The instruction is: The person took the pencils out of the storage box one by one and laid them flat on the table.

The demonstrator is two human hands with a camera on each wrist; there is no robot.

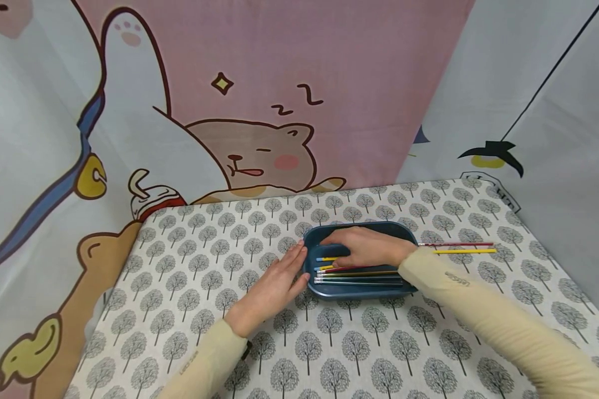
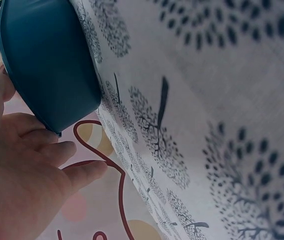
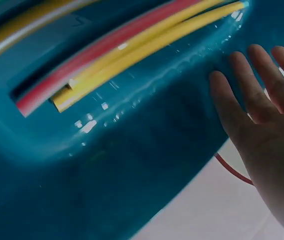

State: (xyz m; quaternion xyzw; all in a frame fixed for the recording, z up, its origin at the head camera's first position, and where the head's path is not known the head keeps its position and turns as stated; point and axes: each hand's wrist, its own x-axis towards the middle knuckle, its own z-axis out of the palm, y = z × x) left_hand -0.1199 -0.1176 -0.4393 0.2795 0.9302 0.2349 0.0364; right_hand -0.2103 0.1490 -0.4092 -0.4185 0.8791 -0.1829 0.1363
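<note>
Beside the released, straight-fingered right hand [image 1: 363, 246], slim yellow, red and dark pencils [image 1: 359, 273] point lengthwise toward the relaxed left hand [image 1: 274, 281].

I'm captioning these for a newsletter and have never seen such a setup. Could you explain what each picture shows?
There is no machine: each grip is a person's bare hand. The widest picture comes from a camera on the head, looking forward and down; the other two come from cameras on the left and right wrists.

A blue tray with pencils in it sits on a tree-patterned cloth. A red pencil and a yellow pencil show beyond the tray's right end.

The left grip touches the tray's left end. The right grip is over the tray; the right wrist picture shows its fingers spread, with no pencil visible in them. So nothing is clearly being held.
</note>
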